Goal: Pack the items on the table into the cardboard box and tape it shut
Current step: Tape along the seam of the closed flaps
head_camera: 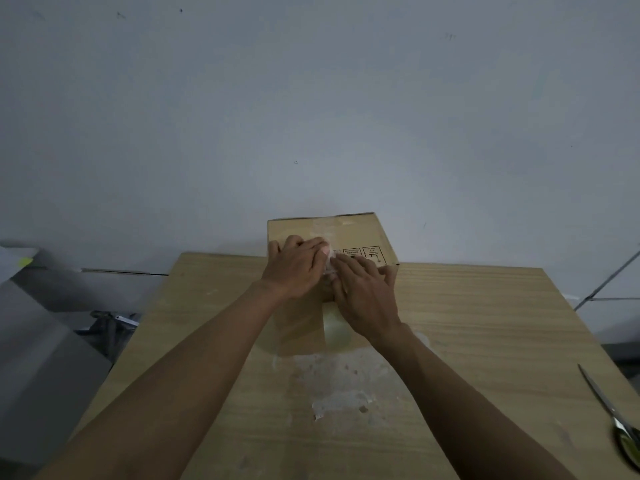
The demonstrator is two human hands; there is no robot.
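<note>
Two bare forearms are seen reaching in from the bottom edge and meeting over the box. The left hand (294, 268) is laid palm-down on the box's top, its fingers loosely straight, close together and pointing to the right. The right hand (363, 299) is pressed just beside it with straight, spread fingers over the top's near edge; nothing is gripped by either.

At the near right, a pair of silver metal scissors (604, 403) is lain on the pale wood-grain tabletop (485, 323), well apart from the hands. A scuffed white patch (332, 382) is seen on the wood between the forearms. Farther off, at the tabletop's far edge, the brown cardboard box (360, 233) is stood with its flaps closed. A strip of clear glossy tape (335, 329) is run down its near face, and black printed symbols (374, 254) are shown near the right fingers. Behind it a plain grey wall (311, 98) is seen.

A small whitish thing (329, 259) between the two hands is too blurred to be made out. The scissor handles are cut off at the frame edge, and a grey shape (34, 341) at the left cannot be identified.
</note>
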